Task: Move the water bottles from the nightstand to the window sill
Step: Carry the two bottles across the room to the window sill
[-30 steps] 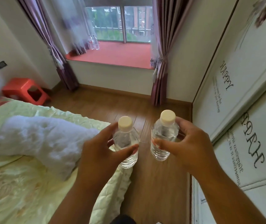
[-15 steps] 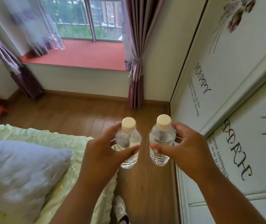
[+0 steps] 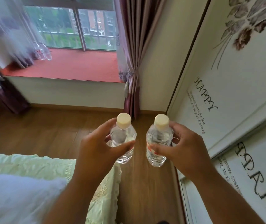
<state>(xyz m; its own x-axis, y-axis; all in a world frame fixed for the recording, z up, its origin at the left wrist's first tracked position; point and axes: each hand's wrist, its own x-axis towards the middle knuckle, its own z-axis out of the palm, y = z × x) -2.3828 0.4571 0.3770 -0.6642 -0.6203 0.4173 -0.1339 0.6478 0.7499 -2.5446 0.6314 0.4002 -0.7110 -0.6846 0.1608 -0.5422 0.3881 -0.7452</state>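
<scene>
My left hand [image 3: 96, 151] grips a clear water bottle [image 3: 122, 136] with a cream cap, held upright over the wooden floor. My right hand [image 3: 182, 147] grips a second clear bottle [image 3: 159, 139] of the same kind beside it. Ahead lies the red window sill [image 3: 80, 65], wide and low. Two more clear bottles [image 3: 44, 51] stand at its far left by the sheer curtain. The nightstand is out of view.
A bed with a pale green quilt [image 3: 32, 164] and a white pillow [image 3: 16, 199] fills the lower left. A white wardrobe [image 3: 226, 78] with printed lettering lines the right side. A purple curtain [image 3: 132, 62] hangs tied at the sill's right end. Wooden floor [image 3: 48, 126] runs between them.
The view has moved forward and turned right toward the window sill, which looks larger now. The bed and pillow have slid lower left. Both hands keep their bottles.
</scene>
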